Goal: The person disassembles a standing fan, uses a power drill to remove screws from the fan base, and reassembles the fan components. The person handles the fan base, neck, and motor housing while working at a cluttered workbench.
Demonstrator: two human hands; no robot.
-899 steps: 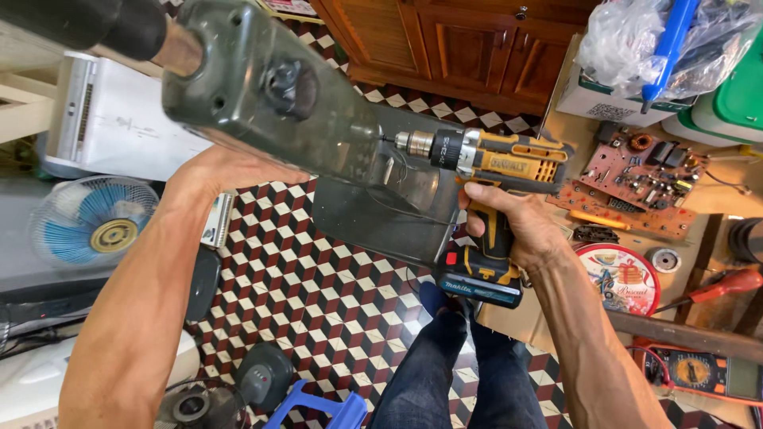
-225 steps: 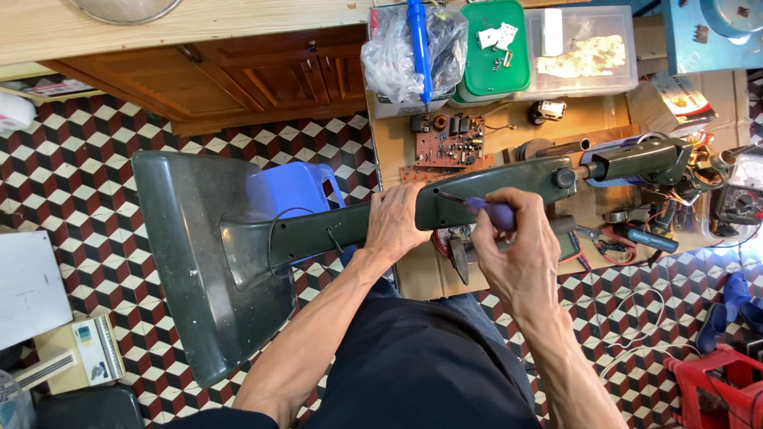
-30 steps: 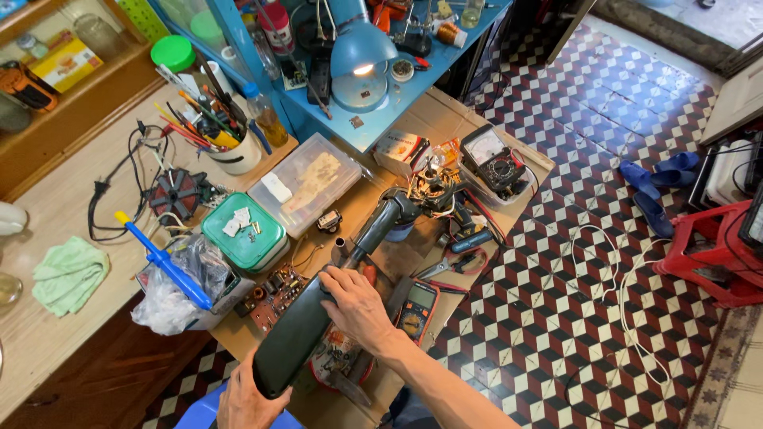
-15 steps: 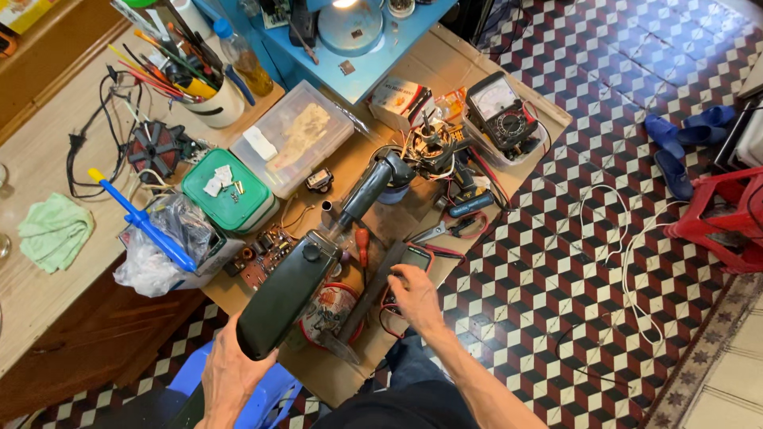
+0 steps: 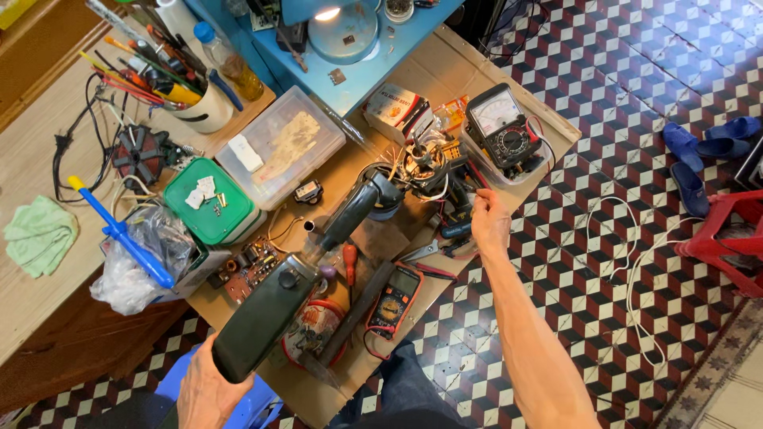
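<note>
From my feed, the left hand [image 5: 208, 389] had its fingers wrapped round the base of the dark fan stand [image 5: 270, 318], which lay slanted across the cluttered workbench [image 5: 445, 59]. The right hand [image 5: 490, 222] was over by the analog meter [image 5: 502, 131], fingers curled, couldn't tell on what.

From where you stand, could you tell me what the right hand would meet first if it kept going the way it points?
Probably the analog meter in its clear tray: the right hand points up toward it, with red leads between. Depth is unclear.
</note>
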